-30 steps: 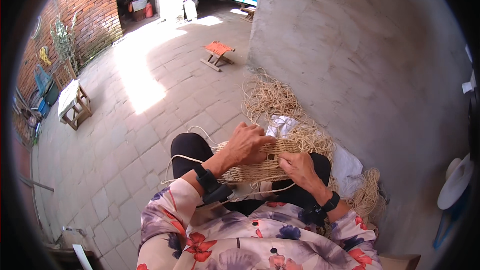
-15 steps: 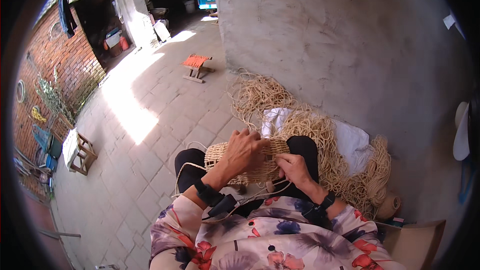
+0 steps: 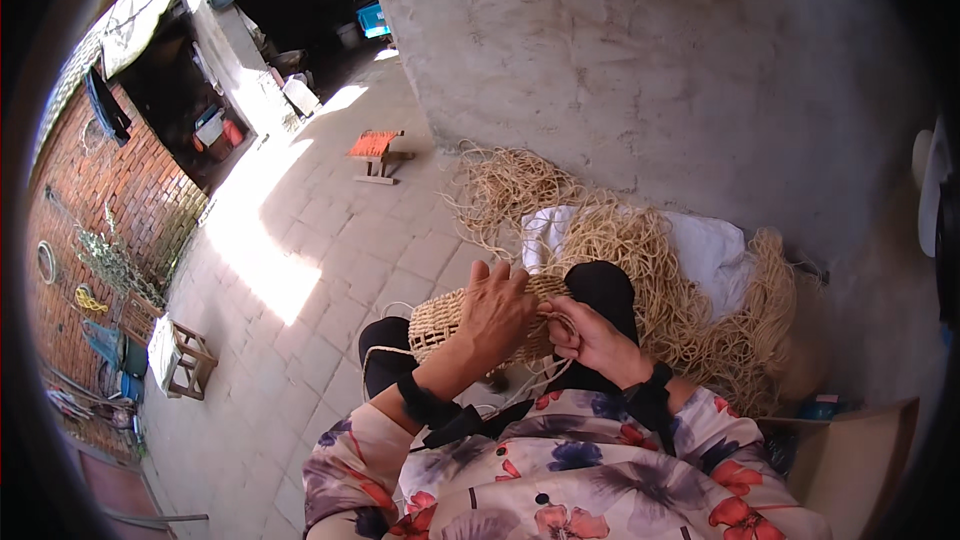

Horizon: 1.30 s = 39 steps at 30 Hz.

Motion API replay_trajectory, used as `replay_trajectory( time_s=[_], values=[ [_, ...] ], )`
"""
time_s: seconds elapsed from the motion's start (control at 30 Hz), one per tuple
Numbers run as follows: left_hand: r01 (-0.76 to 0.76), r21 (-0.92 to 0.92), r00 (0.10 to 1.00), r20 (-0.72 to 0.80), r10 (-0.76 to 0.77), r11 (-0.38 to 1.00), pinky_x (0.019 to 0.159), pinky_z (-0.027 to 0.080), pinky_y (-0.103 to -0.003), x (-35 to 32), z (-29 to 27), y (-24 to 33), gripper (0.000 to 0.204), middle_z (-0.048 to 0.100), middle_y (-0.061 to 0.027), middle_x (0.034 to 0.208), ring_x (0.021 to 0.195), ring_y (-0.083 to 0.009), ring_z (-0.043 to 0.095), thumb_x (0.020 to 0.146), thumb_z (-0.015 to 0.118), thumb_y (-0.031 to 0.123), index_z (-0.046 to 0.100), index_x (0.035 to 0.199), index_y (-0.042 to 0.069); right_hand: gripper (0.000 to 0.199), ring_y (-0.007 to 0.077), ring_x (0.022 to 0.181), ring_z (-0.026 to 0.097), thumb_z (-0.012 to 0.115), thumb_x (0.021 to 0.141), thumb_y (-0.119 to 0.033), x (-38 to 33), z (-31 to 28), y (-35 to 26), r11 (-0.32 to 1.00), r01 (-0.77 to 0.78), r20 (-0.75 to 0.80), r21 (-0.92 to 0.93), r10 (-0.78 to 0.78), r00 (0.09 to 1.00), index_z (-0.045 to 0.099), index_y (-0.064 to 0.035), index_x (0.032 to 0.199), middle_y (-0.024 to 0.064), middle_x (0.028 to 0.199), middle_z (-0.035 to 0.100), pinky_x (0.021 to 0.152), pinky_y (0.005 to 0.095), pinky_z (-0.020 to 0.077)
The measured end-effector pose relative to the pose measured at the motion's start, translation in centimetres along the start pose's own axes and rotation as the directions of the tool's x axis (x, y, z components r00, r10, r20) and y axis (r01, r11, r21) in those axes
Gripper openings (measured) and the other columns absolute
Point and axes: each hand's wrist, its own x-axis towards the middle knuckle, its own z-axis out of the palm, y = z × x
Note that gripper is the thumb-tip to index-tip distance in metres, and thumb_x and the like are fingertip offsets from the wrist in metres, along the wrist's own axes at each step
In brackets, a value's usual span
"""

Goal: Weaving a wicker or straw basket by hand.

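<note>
A piece of tan woven cord work (image 3: 437, 320), basket-like with a row of openings, lies across my knees. My left hand (image 3: 492, 318) rests over its middle, fingers bent around its upper edge and gripping it. Close beside it, my right hand (image 3: 592, 342) pinches a pale cord (image 3: 546, 377) at the right part of the weave. The cord loops down beneath both hands. Another loose strand (image 3: 376, 349) bends out from the left end of the weave. My hands hide much of the piece's middle.
A heap of tan cord (image 3: 625, 260) lies partly over a white sack (image 3: 710, 258) by the grey wall (image 3: 620, 60). A cardboard box (image 3: 855, 460) stands near right. An orange-topped stool (image 3: 373, 144) is ahead; a cloth-covered wooden stool (image 3: 190, 365) stands left.
My right hand has turned and drawn closer to my left, with a cord loop now showing at its fingers. My left hand has shifted slightly right. The whole view has tilted.
</note>
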Motion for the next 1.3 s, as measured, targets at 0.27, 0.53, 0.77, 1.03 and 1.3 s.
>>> replay_trajectory(
  time_s=[0.27,0.53,0.77,1.03,1.3],
  values=[
    [-0.038,0.153,0.999,0.014,0.037,0.987,0.083,0.036,-0.042,0.5,1.2,0.8,0.01,0.059,-0.0064,0.088,0.092,-0.0231,0.055,0.072,0.067,0.018,0.069,0.076,0.01,0.029,0.0087,0.043,0.03,0.044,0.104,-0.035,-0.2,-0.5,0.5,0.998,0.045,0.006,-0.039,-0.045,0.999,0.062,-0.0134,0.109,-0.003,0.052,0.036,0.042,0.0247,0.0284],
    [0.064,-0.281,0.996,-0.04,-0.078,0.957,0.066,0.048,-0.039,-0.1,0.6,-1.5,0.011,0.063,-0.0087,0.076,0.077,-0.0236,0.063,0.069,0.069,0.011,0.064,0.075,0.004,0.024,0.0301,0.095,0.065,0.061,0.095,-0.023,-2.8,3.0,-5.3,-0.032,0.385,0.251,-0.922,-0.806,0.536,0.068,-0.0032,0.107,0.0149,0.097,0.065,0.08,0.0364,0.0497],
    [0.131,-0.99,0.947,0.138,-0.29,-0.045,0.069,0.054,-0.027,-1.1,-6.6,-0.8,0.009,0.07,-0.0076,0.086,0.079,-0.0149,0.065,0.081,0.064,-0.003,0.06,0.089,-0.002,0.044,0.0171,0.092,0.065,0.048,0.104,-0.041,-2.4,9.2,-6.4,0.626,0.624,0.335,-0.468,-0.528,0.781,0.063,-0.0012,0.115,0.01,0.1,0.068,0.09,0.0332,0.0484],
    [-0.117,-0.972,0.823,0.019,-0.568,-0.203,0.07,0.057,-0.028,-5.2,-9.7,-1.6,0.012,0.066,-0.0072,0.089,0.076,-0.0141,0.066,0.085,0.063,-0.002,0.059,0.096,0.001,0.018,0.0155,0.075,0.064,0.062,0.098,-0.013,-4.5,12.0,-4.6,0.283,0.803,0.5,-0.524,-0.662,0.559,0.063,-0.0028,0.113,0.0074,0.085,0.066,0.065,0.0296,0.0518],
    [0.402,-0.583,0.831,-0.091,-0.549,0.706,0.066,0.051,-0.036,-8.3,-0.6,0.2,0.008,0.063,-0.0081,0.088,0.077,-0.0219,0.065,0.087,0.066,0.011,0.07,0.092,0.008,0.015,0.0319,0.072,0.064,0.069,0.085,-0.006,-2.7,6.6,-3.8,-0.253,0.594,0.613,-0.763,-0.574,0.543,0.069,-0.0059,0.101,0.0123,0.082,0.062,0.063,0.0385,0.0522]
  ],
)
